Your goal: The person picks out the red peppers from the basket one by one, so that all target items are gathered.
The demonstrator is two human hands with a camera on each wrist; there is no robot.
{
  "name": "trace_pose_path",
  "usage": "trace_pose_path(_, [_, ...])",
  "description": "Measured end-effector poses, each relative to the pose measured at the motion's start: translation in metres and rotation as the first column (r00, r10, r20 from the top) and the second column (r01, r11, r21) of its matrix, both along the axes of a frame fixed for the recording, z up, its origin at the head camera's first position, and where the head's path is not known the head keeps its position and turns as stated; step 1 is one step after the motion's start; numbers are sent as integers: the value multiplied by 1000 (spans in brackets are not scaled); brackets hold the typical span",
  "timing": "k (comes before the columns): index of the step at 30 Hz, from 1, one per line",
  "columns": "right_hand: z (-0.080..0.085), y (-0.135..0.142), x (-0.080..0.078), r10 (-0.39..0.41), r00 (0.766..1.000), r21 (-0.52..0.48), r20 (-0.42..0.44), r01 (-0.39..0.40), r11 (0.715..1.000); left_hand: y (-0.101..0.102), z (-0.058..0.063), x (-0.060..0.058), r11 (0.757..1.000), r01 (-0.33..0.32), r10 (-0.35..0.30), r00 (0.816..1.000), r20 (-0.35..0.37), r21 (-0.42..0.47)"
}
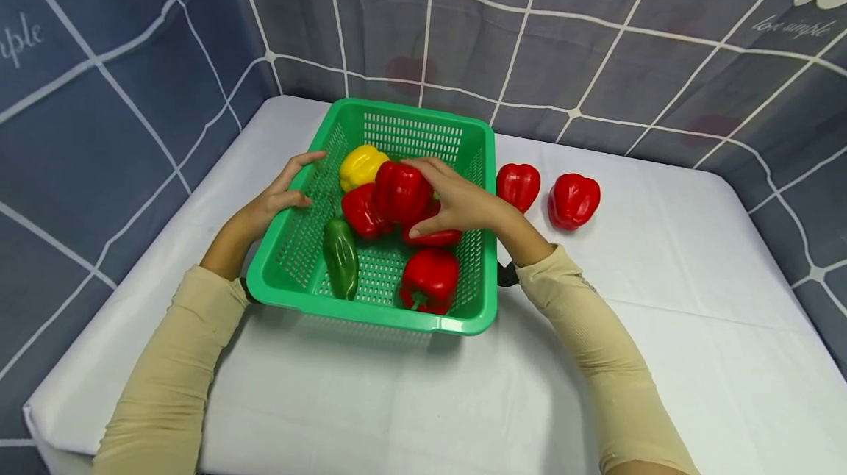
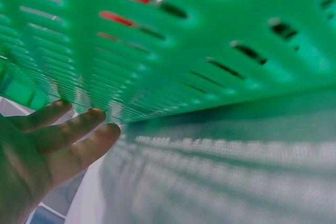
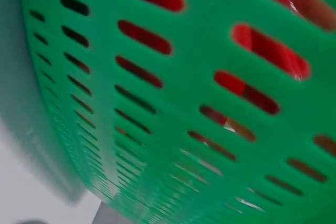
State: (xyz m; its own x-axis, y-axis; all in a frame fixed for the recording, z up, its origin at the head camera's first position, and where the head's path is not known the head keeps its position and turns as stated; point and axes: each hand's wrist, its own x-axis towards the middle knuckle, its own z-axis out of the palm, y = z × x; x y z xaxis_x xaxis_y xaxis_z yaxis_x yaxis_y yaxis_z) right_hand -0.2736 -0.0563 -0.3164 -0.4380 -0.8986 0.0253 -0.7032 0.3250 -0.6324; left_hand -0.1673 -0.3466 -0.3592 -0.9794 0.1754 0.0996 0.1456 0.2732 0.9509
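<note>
A green plastic basket (image 1: 397, 317) with slotted walls stands on the white-covered table. My left hand (image 1: 265, 203) holds its left rim, thumb and one finger over the edge; three fingers (image 2: 79, 153) show outside against the slotted wall in the left wrist view. Inside the basket, my right hand (image 1: 456, 195) grips a red bell pepper (image 1: 400, 192) between thumb and fingers. Around it lie a yellow bell pepper (image 1: 362, 166), another red pepper (image 1: 360, 212), one partly under the right hand (image 1: 440, 238), a long green pepper (image 1: 341, 258) and a red pepper with green stem (image 1: 431, 276).
Two red bell peppers, one close to the basket's right wall (image 1: 518, 184) and one farther right (image 1: 573, 201), lie on the white tablecloth (image 1: 695, 298). A grey curtain with white grid lines (image 1: 595, 34) hangs behind and at both sides of the table.
</note>
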Motion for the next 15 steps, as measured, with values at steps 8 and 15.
trace_pose_path(8, [-13,-11,-2,11,999,23,-44,-10,1000,2,-2,0,1000,7,-8,1000,21,3])
trace_pose_path(15, [-13,-14,-3,-10,999,-11,-44,9,1000,2,1,1,999,10,-11,1000,21,48])
